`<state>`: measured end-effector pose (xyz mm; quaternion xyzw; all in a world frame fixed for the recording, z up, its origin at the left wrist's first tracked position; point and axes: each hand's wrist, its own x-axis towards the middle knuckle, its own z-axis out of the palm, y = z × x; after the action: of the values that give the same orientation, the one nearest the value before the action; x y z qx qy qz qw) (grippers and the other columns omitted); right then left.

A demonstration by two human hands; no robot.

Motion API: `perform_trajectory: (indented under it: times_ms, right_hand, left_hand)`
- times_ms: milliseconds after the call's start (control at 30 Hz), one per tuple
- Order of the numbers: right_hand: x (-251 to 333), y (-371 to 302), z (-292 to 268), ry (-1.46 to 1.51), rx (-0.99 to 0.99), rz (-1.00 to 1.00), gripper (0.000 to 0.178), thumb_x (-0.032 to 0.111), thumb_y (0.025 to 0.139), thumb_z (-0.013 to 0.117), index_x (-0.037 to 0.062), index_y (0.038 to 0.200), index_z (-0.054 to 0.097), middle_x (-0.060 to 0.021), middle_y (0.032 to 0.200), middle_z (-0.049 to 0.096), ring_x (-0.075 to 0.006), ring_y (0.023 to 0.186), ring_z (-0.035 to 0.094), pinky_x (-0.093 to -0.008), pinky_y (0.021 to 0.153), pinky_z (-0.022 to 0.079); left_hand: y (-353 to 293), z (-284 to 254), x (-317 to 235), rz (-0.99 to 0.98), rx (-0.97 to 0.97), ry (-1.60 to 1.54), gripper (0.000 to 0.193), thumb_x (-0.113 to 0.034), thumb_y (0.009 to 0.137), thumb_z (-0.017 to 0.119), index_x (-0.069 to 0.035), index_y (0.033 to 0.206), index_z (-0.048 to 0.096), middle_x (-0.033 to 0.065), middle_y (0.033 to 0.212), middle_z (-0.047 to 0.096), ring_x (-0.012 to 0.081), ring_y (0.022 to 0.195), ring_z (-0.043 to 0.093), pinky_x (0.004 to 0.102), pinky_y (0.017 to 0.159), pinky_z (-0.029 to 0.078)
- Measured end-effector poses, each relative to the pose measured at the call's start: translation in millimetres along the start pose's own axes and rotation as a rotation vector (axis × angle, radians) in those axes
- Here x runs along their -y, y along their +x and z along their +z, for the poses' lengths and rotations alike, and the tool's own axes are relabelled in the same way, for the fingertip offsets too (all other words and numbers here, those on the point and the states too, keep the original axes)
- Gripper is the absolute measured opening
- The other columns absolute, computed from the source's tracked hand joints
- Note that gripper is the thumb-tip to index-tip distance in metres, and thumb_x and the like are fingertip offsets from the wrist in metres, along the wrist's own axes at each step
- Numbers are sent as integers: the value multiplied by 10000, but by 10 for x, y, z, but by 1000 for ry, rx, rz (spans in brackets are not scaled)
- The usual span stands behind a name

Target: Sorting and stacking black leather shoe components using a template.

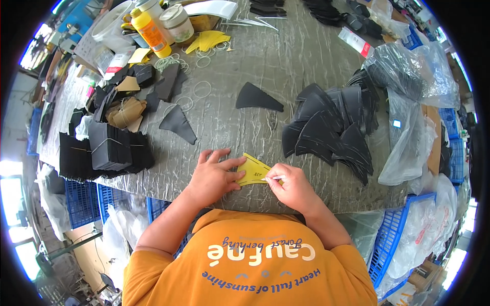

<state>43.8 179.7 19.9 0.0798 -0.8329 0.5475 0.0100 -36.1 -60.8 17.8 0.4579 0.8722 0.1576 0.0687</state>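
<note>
A yellow fan-shaped template (251,168) with slots along its edges and handwriting on it lies flat near the table's front edge. My left hand (215,174) rests on its left side, fingers spread, fingertips pressing it down. In my right hand (292,187) a thin white marking pen (269,178) is pinched, its tip at the template's lower edge. Whether a dark piece lies beneath the template I cannot tell. Beyond the hands is a single black fan-shaped piece (258,98), and another black piece (177,124) lies to the left. An overlapping pile of similar black pieces (326,125), some with white dashes, spreads to the right.
Bundled black stacks (109,145) stand at the left. A yellow-orange bottle (150,31), a jar (176,23), yellow templates (208,41) and loose rubber bands (202,89) are at the back left. Clear plastic bags (408,137) cover the right side; a blue crate (390,239) stands below the edge.
</note>
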Motion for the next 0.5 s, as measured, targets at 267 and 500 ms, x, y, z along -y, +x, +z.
perform_trajectory:
  times_ms: [267, 500]
  right_hand:
    - [-104, -231, -268, -4, -116, 172, 80, -25, 849, 662, 5, 843, 588, -148, 757, 651, -275, 677, 665, -343, 593, 504]
    - [5, 167, 11, 10, -159, -88, 80, 9, 865, 672, 12, 862, 593, -162, 799, 648, -346, 711, 648, -396, 624, 501]
  left_hand:
    - [-8, 6, 18, 1, -3, 4, 399, -318, 689, 827, -233, 1069, 744, -75, 1372, 591, 314, 1315, 470, 538, 1064, 347]
    - [-9, 23, 24, -9, 3, -2, 391, -323, 685, 823, -234, 1059, 752, -77, 1364, 595, 313, 1312, 474, 527, 1066, 345]
